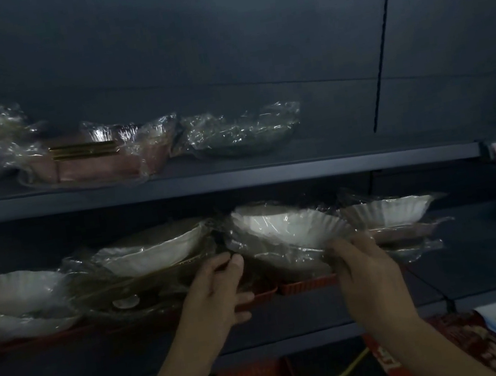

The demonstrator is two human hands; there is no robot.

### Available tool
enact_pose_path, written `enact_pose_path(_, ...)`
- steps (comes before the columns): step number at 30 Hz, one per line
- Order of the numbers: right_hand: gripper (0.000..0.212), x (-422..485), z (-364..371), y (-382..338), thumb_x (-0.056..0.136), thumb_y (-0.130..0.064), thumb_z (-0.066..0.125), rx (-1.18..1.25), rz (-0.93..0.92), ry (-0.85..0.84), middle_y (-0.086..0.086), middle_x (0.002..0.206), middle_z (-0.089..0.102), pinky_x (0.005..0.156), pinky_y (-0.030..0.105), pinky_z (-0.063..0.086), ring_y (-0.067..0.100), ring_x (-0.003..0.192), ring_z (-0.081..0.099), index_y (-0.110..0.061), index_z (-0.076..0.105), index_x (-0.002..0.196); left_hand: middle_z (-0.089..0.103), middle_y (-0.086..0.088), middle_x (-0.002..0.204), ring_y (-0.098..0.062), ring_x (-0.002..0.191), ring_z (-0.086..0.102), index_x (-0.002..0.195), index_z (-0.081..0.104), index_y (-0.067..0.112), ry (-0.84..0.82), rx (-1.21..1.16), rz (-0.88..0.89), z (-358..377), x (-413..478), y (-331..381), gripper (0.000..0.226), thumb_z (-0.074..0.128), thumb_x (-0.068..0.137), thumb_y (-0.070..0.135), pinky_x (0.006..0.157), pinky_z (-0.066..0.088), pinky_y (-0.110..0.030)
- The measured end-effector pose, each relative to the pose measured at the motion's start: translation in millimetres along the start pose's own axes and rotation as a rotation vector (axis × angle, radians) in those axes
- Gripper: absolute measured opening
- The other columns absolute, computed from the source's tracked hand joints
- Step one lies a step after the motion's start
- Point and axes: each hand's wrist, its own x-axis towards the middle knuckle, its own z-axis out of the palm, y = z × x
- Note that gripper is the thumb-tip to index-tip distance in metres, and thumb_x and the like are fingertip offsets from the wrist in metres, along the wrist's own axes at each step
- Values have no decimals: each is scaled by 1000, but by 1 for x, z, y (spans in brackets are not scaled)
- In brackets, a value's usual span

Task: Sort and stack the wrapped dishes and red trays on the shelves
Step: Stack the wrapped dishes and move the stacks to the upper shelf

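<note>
Both hands work at the lower shelf (293, 326), one at each end of a wrapped white dish (288, 228) sitting tilted above a red tray (307, 284). The left hand (217, 292) pinches the plastic at the dish's left rim; the right hand (367, 276) seems to curl round the right rim, though glare blurs the contact. The dish's long axis runs left to right, just above the fingers, neither hand nearer.

On the lower shelf (452, 273), the left hand (217, 292) pinches the left rim of a wrapped white dish (287, 225) and the right hand (365, 270) grips its right rim. It is tilted above a red tray (306, 284) near the shelf's front edge. The upper shelf (238, 178) carries a wrapped green dish (242, 134).
</note>
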Motion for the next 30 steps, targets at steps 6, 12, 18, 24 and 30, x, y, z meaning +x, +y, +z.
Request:
enact_pose_path(6,32,-48,-36,-32,75,4,86,106,-93,24,-1,96,63,63,40,58,22,82,63,-17,77,97,70,-7,130,-38,95,80,141,50,34,-46,-284,-191,4,-48,17,74,67,78,68,92,63,-56)
enact_pose_path(12,48,-76,-51,-86,68,8,90,256,-181,-71,-2,101,63,61,34,58,20,86,64,-23,73,101,80,-18,98,-52,98,75,126,62,8,219,-426,-163,-26,-100,19,28,67,102,22,75,66,-52)
enact_pose_path(18,33,-76,-68,-135,94,-40,71,575,-214,-213,-4,141,48,87,22,57,1,113,59,-30,72,126,76,-29,109,-47,89,78,131,60,8,415,-344,-54,-79,-160,40,26,56,108,20,72,67,-49)
enact_pose_path(24,37,-64,-66,-188,85,-42,82,772,-103,-290,-13,136,39,103,28,53,1,114,64,-42,73,121,71,-22,80,-40,69,77,117,61,7,650,-224,82,-132,-227,78,14,56,107,16,62,67,-46)
enact_pose_path(30,32,-34,-73,-257,85,-36,86,959,-228,-251,-17,124,61,96,17,53,-1,112,66,-42,78,115,60,-26,105,-61,92,72,120,52,26,831,-157,160,-176,-258,119,32,71,98,38,78,55,-80)
